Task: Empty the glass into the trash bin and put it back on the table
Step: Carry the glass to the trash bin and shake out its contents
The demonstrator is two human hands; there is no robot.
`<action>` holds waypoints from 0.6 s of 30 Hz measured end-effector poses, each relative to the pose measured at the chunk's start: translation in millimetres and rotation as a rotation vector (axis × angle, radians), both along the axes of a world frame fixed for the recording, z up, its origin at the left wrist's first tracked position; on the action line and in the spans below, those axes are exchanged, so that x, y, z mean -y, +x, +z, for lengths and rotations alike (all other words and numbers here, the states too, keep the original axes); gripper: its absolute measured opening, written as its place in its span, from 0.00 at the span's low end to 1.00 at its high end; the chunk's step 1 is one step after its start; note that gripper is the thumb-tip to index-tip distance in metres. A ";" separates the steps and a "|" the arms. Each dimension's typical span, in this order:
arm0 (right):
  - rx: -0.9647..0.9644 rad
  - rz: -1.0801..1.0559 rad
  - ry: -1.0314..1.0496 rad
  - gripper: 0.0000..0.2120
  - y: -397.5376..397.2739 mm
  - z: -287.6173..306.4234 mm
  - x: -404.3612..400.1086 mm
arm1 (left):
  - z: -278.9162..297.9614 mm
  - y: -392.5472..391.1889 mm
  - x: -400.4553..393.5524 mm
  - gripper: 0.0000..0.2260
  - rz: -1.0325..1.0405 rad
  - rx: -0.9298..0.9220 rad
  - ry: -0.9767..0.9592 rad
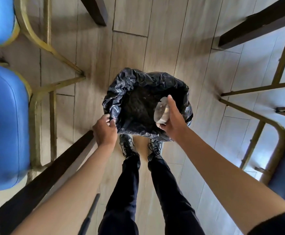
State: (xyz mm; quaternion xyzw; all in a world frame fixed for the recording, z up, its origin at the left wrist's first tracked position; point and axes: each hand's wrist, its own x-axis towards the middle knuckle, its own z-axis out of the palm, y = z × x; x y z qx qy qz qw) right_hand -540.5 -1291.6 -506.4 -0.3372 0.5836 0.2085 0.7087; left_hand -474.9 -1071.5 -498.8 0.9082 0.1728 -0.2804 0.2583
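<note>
Glass (162,110) tipped over trash bin (145,106).
Held by right hand (173,119) around its wall; liner rim at 9 o'clock pinched by left hand (104,128). Judged light, rigid, breakable, slippery.

Trash bin (145,106) liner: glossy black, crinkled with pale highlights. Glass (161,111): clear, whitish-grey. Chair seats (8,126): bright blue; frames (41,41) dull gold. Floor (155,48): pale beige wood-grain planks. Trousers (124,192): dark navy. Shoes (127,145): black with grey.
</note>
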 end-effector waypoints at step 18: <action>-0.094 0.042 -0.125 0.24 8.3 -12.1 -5.8 | -1.7 3.4 -5.7 0.16 0.014 -0.057 -0.024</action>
